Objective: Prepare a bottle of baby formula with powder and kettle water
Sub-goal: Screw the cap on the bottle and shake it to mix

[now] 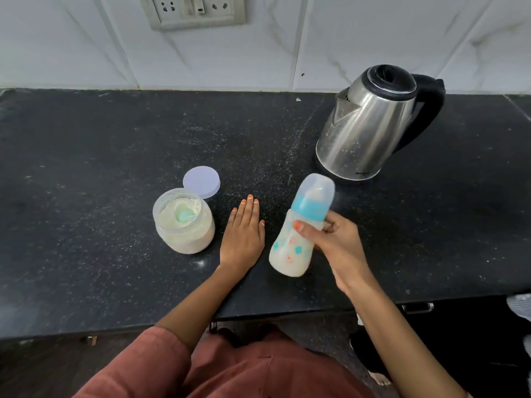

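My right hand point(334, 244) grips a baby bottle point(298, 234) around its middle and holds it tilted above the black counter point(100, 156). The bottle has a blue collar, a clear cap over the teat, and milky white liquid inside. My left hand point(242, 234) lies flat on the counter, palm down, fingers together, holding nothing. Left of it stands an open jar of formula powder point(184, 222) with a pale blue scoop point(184, 216) resting in the powder. The jar's round lid point(201, 182) lies just behind it. A steel kettle point(370, 124) with a black lid and handle stands at the back right.
A tiled white wall with a socket panel point(198, 11) rises behind the counter. The counter's front edge runs across below my hands, with drawer handles point(416, 307) under it. Fine powder specks dot the counter's middle.
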The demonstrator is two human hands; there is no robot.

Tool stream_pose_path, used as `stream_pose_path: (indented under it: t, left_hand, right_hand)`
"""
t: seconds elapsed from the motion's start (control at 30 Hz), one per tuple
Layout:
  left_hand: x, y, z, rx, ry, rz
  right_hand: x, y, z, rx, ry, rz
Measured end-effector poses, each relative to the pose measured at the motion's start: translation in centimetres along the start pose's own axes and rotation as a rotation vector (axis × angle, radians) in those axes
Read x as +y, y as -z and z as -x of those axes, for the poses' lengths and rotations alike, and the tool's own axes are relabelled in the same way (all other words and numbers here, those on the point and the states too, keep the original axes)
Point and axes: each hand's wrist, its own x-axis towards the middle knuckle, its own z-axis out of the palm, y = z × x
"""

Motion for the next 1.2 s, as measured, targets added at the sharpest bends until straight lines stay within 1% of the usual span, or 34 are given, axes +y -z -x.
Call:
stream_pose_path:
  t: [0.07,0.13,0.17,0.2,0.23,0.33,0.37,0.4,0.43,0.5,0.53,0.57,0.6,0.7,0.73,0.77,0.8,0.87,0.9,0.93,0.97,1.0,1.07,1.1,1.13,1.17,1.2]
  left_hand:
    - [0.1,0.0,0.0,0.012,0.001,0.004]
    - [0.1,0.0,0.0,0.018,-0.001,-0.003]
    - [0.1,-0.1,0.0,0.018,-0.002,-0.005]
    - [0.1,-0.1,0.0,0.018,-0.003,-0.006]
    - [0.1,-0.1,0.0,0.015,-0.004,-0.005]
    - [0.0,-0.1,0.0,0.005,-0.004,0.012]
    - [0.0,-0.1,0.0,0.007,-0.003,0.013]
    - [0.0,-0.1,0.0,0.013,-0.003,0.01]
    - [0.0,-0.1,0.1,0.021,-0.002,0.008]
    - [0.1,-0.1,0.1,0.031,-0.002,0.006]
    - [0.1,-0.1,0.1,0.032,-0.002,0.005]
    - [0.1,-0.1,0.0,0.033,-0.003,0.006]
    - [0.1,-0.1,0.0,0.035,-0.004,0.006]
    - [0.0,-0.1,0.0,0.022,0.001,0.011]
    - [0.0,-0.1,0.0,0.019,0.003,0.011]
    - [0.1,-0.1,0.0,0.022,0.004,0.008]
    - [0.1,0.0,0.1,0.025,0.003,0.003]
    - [0.1,0.0,0.1,0.029,0.001,0.002]
    - [0.1,0.0,0.1,0.027,0.0,0.003]
    - [0.1,0.0,0.1,0.023,-0.002,0.003]
    - [0.1,0.0,0.1,0.022,-0.003,0.001]
    - [0.1,0.0,0.0,0.022,-0.004,-0.001]
    - [0.0,-0.1,0.0,0.012,-0.003,-0.001]
    - [0.0,-0.2,0.0,0.01,-0.001,0.002]
    - [0.0,-0.2,0.0,0.012,0.0,0.007]
    - [0.0,-0.1,0.0,0.016,-0.002,0.008]
    - [0.0,-0.1,0.0,0.021,-0.004,0.004]
  right_hand:
    - [-0.5,0.4,-0.9,0.094,0.001,-0.168]
    - [-1.1,0.9,-2.1,0.25,0.014,-0.35]
    - [-1.1,1.0,-2.4,0.294,0.025,-0.382]
    - [-0.9,0.8,-2.3,0.293,0.033,-0.366]
    - [-0.7,0.5,-2.0,0.246,0.032,-0.305]
    - [0.3,-0.3,-0.4,0.014,-0.004,-0.005]
    - [0.3,-0.1,-0.4,0.001,-0.003,0.027]
    - [0.1,0.1,-0.7,0.029,0.003,-0.015]
    - [-0.2,0.4,-1.1,0.082,0.007,-0.111]
    - [-0.9,1.3,-2.1,0.23,0.033,-0.302]
    - [-1.1,1.6,-2.4,0.273,0.048,-0.343]
    - [-1.1,1.5,-2.4,0.27,0.057,-0.343]
    - [-1.0,1.2,-2.1,0.231,0.052,-0.308]
    - [0.0,0.1,-0.5,0.012,-0.027,-0.063]
    - [0.0,0.0,-0.4,-0.021,-0.039,-0.023]
    - [0.0,0.1,-0.6,-0.004,-0.033,-0.045]
    - [-0.2,0.3,-1.0,0.048,-0.02,-0.122]
    - [-0.7,0.9,-2.1,0.221,0.012,-0.316]
    - [-0.9,1.1,-2.5,0.293,0.031,-0.373]
    - [-0.9,1.1,-2.5,0.323,0.047,-0.37]
    - [-0.7,0.9,-2.3,0.306,0.062,-0.315]
    - [-0.4,0.6,-1.8,0.247,0.069,-0.216]
    - [0.2,-0.1,-0.6,0.069,0.066,0.021]
    - [0.4,-0.1,-0.3,0.013,0.064,0.098]
    - [0.5,0.0,-0.4,0.01,0.064,0.118]
    - [0.3,0.2,-0.7,0.049,0.063,0.073]
    - [0.0,0.5,-1.1,0.118,0.052,-0.023]
